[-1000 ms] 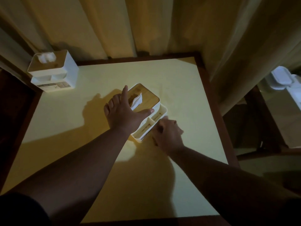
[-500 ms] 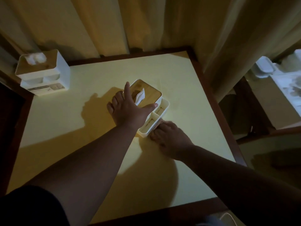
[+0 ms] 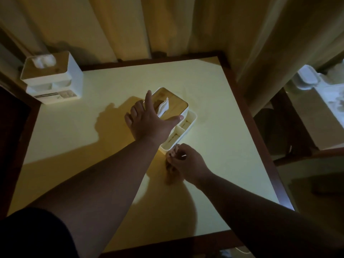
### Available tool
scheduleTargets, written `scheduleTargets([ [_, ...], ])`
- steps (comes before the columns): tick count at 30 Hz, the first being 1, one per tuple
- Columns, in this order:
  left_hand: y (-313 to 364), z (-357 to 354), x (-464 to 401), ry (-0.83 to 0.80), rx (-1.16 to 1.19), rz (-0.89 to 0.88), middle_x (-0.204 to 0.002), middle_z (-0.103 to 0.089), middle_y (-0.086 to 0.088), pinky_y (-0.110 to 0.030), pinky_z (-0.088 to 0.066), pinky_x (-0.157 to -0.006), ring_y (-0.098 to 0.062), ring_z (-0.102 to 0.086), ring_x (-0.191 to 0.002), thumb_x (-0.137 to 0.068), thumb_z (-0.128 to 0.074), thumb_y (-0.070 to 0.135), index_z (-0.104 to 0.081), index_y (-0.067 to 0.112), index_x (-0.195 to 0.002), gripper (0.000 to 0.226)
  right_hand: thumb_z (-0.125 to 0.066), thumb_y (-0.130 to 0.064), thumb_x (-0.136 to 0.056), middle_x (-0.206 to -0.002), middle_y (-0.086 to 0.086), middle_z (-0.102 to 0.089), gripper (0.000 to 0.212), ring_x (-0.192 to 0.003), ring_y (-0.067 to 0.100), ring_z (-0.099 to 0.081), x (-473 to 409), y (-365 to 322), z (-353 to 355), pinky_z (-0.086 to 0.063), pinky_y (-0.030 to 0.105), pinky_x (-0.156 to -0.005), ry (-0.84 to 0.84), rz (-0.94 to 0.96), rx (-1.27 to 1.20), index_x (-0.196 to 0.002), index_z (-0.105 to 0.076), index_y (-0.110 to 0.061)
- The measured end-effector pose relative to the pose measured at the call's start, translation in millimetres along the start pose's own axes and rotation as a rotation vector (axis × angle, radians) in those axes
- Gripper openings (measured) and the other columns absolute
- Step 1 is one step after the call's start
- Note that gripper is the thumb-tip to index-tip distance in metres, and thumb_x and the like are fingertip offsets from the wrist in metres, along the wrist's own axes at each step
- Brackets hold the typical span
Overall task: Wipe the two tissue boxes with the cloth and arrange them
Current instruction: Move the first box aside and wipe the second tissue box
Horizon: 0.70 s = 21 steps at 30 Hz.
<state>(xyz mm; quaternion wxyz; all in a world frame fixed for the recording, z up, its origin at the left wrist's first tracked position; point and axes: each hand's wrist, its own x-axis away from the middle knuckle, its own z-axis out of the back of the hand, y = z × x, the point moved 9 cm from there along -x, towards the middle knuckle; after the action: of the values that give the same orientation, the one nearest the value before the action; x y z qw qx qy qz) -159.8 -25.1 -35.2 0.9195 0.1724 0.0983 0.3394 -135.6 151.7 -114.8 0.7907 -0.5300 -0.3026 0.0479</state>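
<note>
While I watch from the head camera, the nearest thing to me is the right hand [image 3: 183,161], low on the yellow table [image 3: 219,164], just at the near corner of the tissue box [image 3: 175,116]. Its fingers are curled and bunched together, and something small and pale shows between them, but the light is weak and I cannot tell if this is the cloth or only a fingernail. If it is the cloth, I judge that only a small part of it meets the box wall, so the wipe can miss most of the side.

A little farther, the left hand [image 3: 149,120] lies over the top of this box with its fingers spread and straight. The thumb reaches along the edge by the side compartments [image 3: 183,127], and the index finger points along the wooden lid [image 3: 176,103]. The hand presses and does not grip. The white tissue [image 3: 163,108] stands out of the slot just beside the palm, so I think a careless move can crush it or pull it out. Also, if the right hand pushes hard against the corner, the box can slide or turn under the flat palm, because nothing truly holds it.

Farthest from me, the second tissue box [image 3: 54,79] stands at the far left corner of the table, well apart from the hands and very near the edge. When its turn comes, a push there may send it off the table. Behind all hang the curtains [image 3: 115,27].
</note>
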Motion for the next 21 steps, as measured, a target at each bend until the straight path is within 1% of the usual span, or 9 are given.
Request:
scheduleTargets([
  [2, 0.9, 1.5, 0.1, 0.008, 0.004, 0.004, -0.155, -0.037, -0.006, -0.049, -0.02, -0.117, -0.028, -0.03, -0.143, -0.059, -0.055, 0.096, -0.014, 0.035, -0.158, 0.123, -0.072, -0.024, -0.092, -0.082, -0.003, -0.069, 0.013, -0.072, 0.009, -0.066, -9.7, -8.9, 23.4, -0.047, 0.014, -0.054, 0.109, 0.019, -0.029, -0.087, -0.065, -0.014],
  [5, 2.5, 2.0, 0.8, 0.007, -0.003, 0.007, -0.155, -0.036, -0.006, -0.048, -0.02, -0.116, -0.028, -0.03, -0.143, -0.06, -0.056, 0.096, -0.014, 0.035, -0.158, 0.123, -0.067, -0.025, -0.095, -0.087, 0.002, -0.068, 0.016, -0.08, 0.016, -0.067, -18.1, -14.2, 47.6, -0.053, 0.026, -0.061, 0.256, 0.017, -0.209, -0.094, -0.061, -0.01],
  [8, 1.5, 1.8, -0.1, 0.005, -0.007, 0.021, -0.156, -0.035, -0.005, -0.047, -0.02, -0.116, -0.027, -0.03, -0.143, -0.059, -0.055, 0.096, -0.013, 0.037, -0.158, 0.123, -0.07, -0.014, -0.09, -0.087, -0.004, -0.068, 0.011, -0.086, 0.02, -0.07, -12.5, -13.4, 11.9, -0.059, 0.036, -0.076, -0.024, 0.028, -0.008, -0.094, -0.06, -0.011],
  [10, 0.8, 1.0, 0.3, 0.01, -0.01, 0.032, -0.157, -0.035, -0.004, -0.048, -0.02, -0.117, -0.027, -0.029, -0.144, -0.059, -0.056, 0.096, -0.013, 0.038, -0.158, 0.123, -0.073, -0.012, -0.088, -0.082, -0.008, -0.069, 0.012, -0.08, 0.011, -0.07, -14.0, -14.0, 9.9, -0.058, 0.029, -0.071, -0.112, 0.051, 0.081, -0.085, -0.062, -0.012],
  [12, 0.2, 0.5, 0.3, 0.006, -0.009, 0.035, -0.157, -0.034, -0.003, -0.048, -0.019, -0.118, -0.026, -0.028, -0.145, -0.058, -0.057, 0.095, -0.013, 0.038, -0.158, 0.123, -0.071, -0.013, -0.09, -0.074, -0.008, -0.066, 0.014, -0.067, 0.004, -0.067, -28.2, -19.0, 39.6, -0.053, 0.022, -0.061, 0.055, 0.033, -0.056, -0.081, -0.061, -0.015],
  [15, 0.3, 0.2, 0.0, -0.002, -0.014, 0.041, -0.158, -0.033, -0.003, -0.048, -0.019, -0.118, -0.026, -0.027, -0.146, -0.058, -0.058, 0.094, -0.013, 0.038, -0.157, 0.122, -0.063, -0.017, -0.095, -0.081, -0.002, -0.064, 0.009, -0.077, 0.014, -0.065, -43.7, -22.1, 79.8, -0.052, 0.028, -0.062, 0.288, 0.003, -0.106, -0.088, -0.057, -0.017],
  [18, -0.4, 0.9, -0.3, 0.003, -0.009, 0.049, -0.157, -0.034, -0.002, -0.047, -0.02, -0.117, -0.026, -0.028, -0.145, -0.058, -0.06, 0.093, -0.013, 0.039, -0.157, 0.122, -0.064, -0.009, -0.091, -0.078, 0.004, -0.069, 0.026, -0.068, 0.022, -0.069, -35.1, -25.5, 40.3, -0.061, 0.046, -0.063, -0.054, 0.073, -0.109, -0.078, -0.056, -0.029],
  [19, -0.5, 0.5, 0.0, 0.001, -0.001, 0.054, -0.157, -0.034, -0.002, -0.047, -0.02, -0.117, -0.025, -0.027, -0.145, -0.058, -0.061, 0.092, -0.013, 0.04, -0.157, 0.122, -0.067, -0.007, -0.09, -0.079, 0.004, -0.07, 0.028, -0.069, 0.018, -0.07, -25.5, -26.0, 22.6, -0.062, 0.042, -0.065, -0.209, 0.1, -0.063, -0.075, -0.057, -0.028],
  [21, -0.5, 0.5, 0.7, 0.003, 0.015, 0.066, -0.158, -0.034, 0.0, -0.045, -0.018, -0.117, -0.024, -0.026, -0.146, -0.057, -0.064, 0.09, -0.014, 0.041, -0.157, 0.122, -0.071, -0.006, -0.089, -0.08, -0.007, -0.07, 0.02, -0.071, 0.0, -0.067, -15.2, -32.9, 13.0, -0.055, 0.016, -0.067, -0.356, 0.163, 0.082, -0.079, -0.061, -0.02],
])
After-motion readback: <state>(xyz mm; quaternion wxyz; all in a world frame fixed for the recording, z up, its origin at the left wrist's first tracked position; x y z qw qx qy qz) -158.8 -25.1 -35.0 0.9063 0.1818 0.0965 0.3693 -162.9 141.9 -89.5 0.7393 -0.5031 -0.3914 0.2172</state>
